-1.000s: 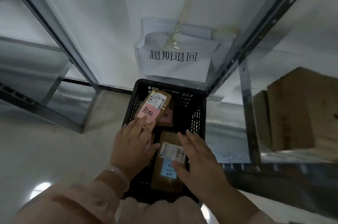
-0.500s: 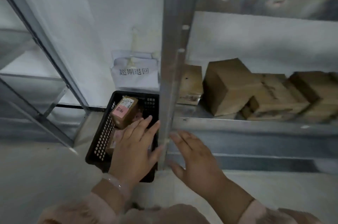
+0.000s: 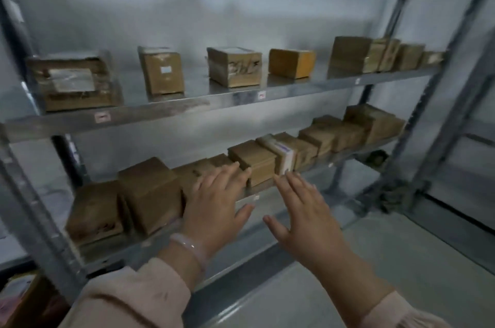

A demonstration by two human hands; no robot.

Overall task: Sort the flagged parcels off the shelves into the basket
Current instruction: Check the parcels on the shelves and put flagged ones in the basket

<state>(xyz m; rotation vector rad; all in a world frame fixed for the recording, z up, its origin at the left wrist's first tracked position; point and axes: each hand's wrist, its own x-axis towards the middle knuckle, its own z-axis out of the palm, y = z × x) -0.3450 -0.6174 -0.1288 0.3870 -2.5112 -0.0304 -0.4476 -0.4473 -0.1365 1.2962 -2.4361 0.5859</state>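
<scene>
both hands empty, fingers spread – left hand (image 3: 214, 207) and right hand (image 3: 308, 215) side by side in front of the lower shelf (image 3: 308, 167), palms down, holding nothing. brown parcels (image 3: 150, 193) sit in a row along that shelf, more on the upper shelf (image 3: 187, 106) – frame blurred, no flag legible on any. basket not in view

head cam | faces forward-down, tilted | close to shelves (image 3: 187, 105)

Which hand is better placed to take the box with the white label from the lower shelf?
Probably the right hand: its fingertips are just below the white-labelled box. The left hand is open over plain boxes further left.
</scene>
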